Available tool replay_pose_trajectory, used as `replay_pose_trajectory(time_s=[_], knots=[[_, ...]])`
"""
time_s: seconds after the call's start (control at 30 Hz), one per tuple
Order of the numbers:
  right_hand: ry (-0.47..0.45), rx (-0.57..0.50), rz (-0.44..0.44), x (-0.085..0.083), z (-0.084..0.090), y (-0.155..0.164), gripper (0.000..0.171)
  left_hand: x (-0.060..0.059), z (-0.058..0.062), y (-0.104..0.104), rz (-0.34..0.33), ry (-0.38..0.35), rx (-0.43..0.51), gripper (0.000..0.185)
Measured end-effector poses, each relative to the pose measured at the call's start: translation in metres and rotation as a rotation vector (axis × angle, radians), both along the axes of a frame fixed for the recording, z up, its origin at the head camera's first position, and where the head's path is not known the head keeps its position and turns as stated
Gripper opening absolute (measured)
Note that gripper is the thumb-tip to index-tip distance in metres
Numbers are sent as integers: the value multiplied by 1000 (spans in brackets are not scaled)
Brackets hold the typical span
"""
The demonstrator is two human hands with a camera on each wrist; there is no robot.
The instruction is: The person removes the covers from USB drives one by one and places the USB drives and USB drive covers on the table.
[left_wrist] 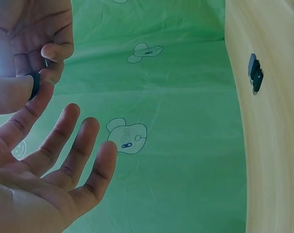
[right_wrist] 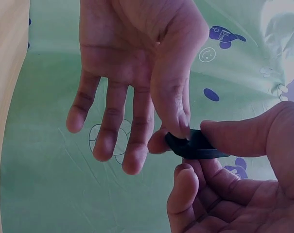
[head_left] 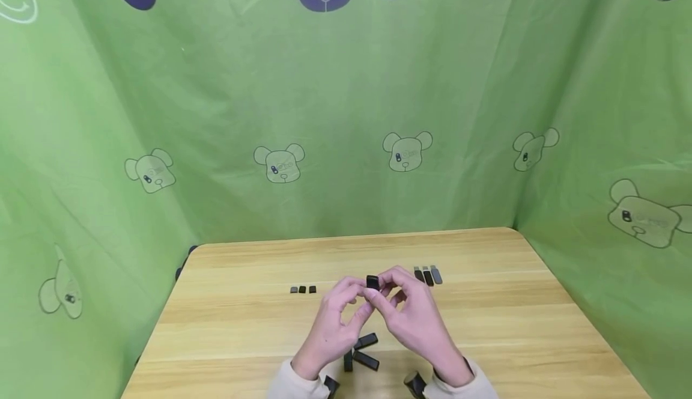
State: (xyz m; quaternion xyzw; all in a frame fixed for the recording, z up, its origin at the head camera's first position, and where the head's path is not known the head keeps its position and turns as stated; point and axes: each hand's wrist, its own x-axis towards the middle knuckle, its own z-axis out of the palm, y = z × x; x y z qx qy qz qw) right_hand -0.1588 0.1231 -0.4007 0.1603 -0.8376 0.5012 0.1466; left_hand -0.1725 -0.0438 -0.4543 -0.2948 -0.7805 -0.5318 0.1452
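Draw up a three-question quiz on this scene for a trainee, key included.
1. True or false: the left hand and right hand both pinch the black piece.
2. How many small squares lie in the row to the left of the hands?
3. Which lie nearer the person: A, the small squares; B, the black sticks?

Key: 1. True. 2. Three. 3. B.

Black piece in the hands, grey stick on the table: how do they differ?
The black piece is dark, the grey stick lighter. The left hand and right hand pinch the black piece above the table, while the grey stick lies on it, untouched. Both look small.
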Motion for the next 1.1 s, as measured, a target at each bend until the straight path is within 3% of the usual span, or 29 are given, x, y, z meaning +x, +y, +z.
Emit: replay_pose_trajectory(time_s=[0.33, 0.67, 1.1], knots=[[4, 0, -4, -1, -1, 1, 12, 0, 1, 0, 17, -5, -26, 13], [-11, 17, 0, -3, -1, 4, 11, -4, 11, -8, 31, -14, -45, 16], [-34, 73, 38, -3, -9, 3, 12, -7, 21, -3, 80, 88, -50, 13]])
